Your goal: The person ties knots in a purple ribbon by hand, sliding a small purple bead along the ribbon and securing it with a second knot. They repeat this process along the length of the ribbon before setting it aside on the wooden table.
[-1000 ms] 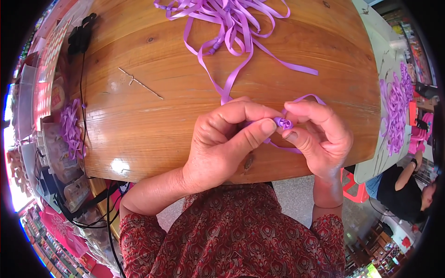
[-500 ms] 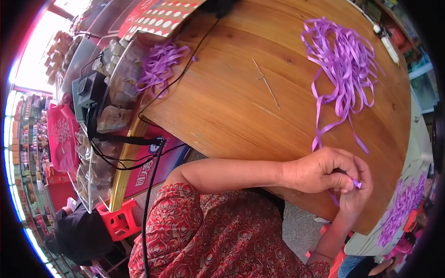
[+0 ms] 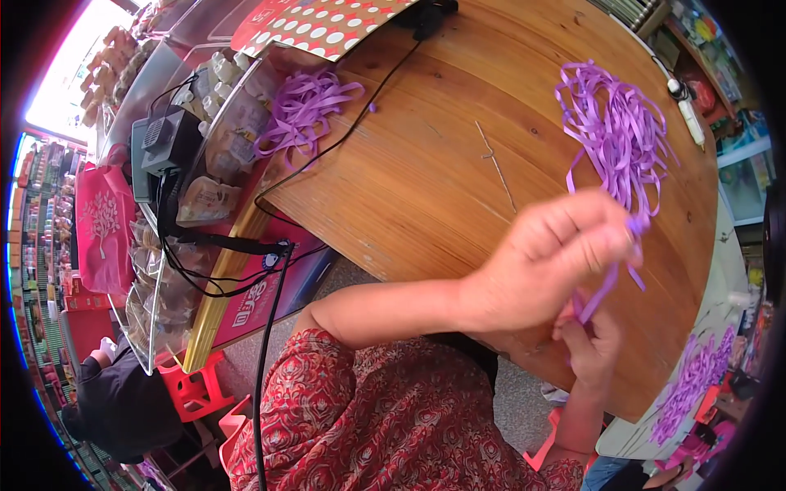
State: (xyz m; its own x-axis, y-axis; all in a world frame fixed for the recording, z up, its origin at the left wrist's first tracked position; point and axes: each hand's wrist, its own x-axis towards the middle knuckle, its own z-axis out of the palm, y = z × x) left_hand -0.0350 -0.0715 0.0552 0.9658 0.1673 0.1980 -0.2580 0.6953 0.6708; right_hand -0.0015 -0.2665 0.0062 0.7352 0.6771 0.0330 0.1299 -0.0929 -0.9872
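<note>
My left hand [image 3: 561, 254] is raised over the right part of the wooden table, blurred by motion. Thumb and fingers pinch a purple ribbon [image 3: 607, 288] near a small bunched part at the fingertips. Below it, my right hand [image 3: 591, 348] has its fingers closed on the same ribbon, which runs between both hands. Part of the right hand is hidden behind the left. Beyond them lies a loose heap of purple ribbon [image 3: 614, 123]. To the left of that heap rests a thin, bent wire-like tool [image 3: 496, 166].
A smaller purple ribbon pile [image 3: 303, 106] lies at the table's left edge, near a black cable [image 3: 360, 114] and a dotted box [image 3: 327, 29]. Clear bins with bagged items stand left. More ribbon [image 3: 696, 380] covers a pale table at right. A person in dark clothes [image 3: 123, 401] is lower left.
My hands have parted: the left has lifted away toward the ribbon heap, and ribbon now stretches between them. The whole view has shifted slightly.
</note>
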